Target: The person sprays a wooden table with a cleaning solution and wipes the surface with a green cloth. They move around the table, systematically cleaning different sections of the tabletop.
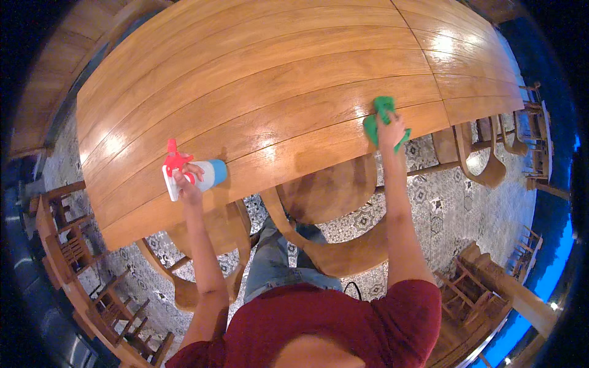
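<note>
My left hand point(187, 180) grips a spray bottle point(209, 174) by its neck, under a red and white trigger head. The bottle is whitish with a blue lower part, and it is held tilted over the near left part of a long wooden plank table point(257, 106). Farther right, my right hand point(391, 131) is closed on a crumpled green cloth point(384, 106) at the table's near edge. Part of the cloth lies against the tabletop and part hangs out beside my fingers. Both my arms reach forward over wooden chairs.
A wooden chair point(340, 193) is partly under the table's edge before me, with another chair point(188, 294) at its left. More chairs point(487, 172) stand at the right. Stacked wooden furniture lines both sides. The floor point(363, 221) has patterned tiles.
</note>
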`<action>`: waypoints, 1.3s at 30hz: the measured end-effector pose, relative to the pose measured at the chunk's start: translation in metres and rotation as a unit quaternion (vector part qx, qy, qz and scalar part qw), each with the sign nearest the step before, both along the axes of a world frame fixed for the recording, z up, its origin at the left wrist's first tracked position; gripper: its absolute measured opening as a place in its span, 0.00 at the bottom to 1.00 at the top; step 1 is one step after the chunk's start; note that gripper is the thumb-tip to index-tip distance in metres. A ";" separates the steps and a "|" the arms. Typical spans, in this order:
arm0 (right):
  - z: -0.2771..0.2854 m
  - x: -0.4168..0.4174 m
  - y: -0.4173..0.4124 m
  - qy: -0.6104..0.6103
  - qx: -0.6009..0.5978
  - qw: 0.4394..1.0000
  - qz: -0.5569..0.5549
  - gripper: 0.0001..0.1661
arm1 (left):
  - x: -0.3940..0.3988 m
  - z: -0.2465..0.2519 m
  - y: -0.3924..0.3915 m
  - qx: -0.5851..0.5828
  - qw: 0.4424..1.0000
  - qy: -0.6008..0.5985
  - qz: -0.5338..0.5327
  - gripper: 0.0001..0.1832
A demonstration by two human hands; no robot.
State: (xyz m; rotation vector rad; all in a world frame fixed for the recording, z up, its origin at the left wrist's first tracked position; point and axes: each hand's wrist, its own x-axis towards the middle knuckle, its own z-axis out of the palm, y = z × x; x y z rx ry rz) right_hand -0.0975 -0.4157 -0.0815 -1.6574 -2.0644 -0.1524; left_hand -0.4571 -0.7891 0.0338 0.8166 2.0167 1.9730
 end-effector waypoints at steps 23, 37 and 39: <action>0.000 -0.095 -0.037 -0.038 -0.070 0.997 -0.003 0.25 | -0.002 -0.022 -0.001 0.159 0.985 -0.074 -0.005 0.20; -0.007 -0.100 -0.086 -0.030 -0.044 0.979 0.195 0.23 | 0.013 -0.014 -0.011 0.117 0.993 0.031 -0.007 0.18; 0.004 -0.133 -0.065 -0.034 -0.052 0.996 0.070 0.23 | 0.009 -0.023 -0.005 0.125 0.990 0.071 -0.001 0.18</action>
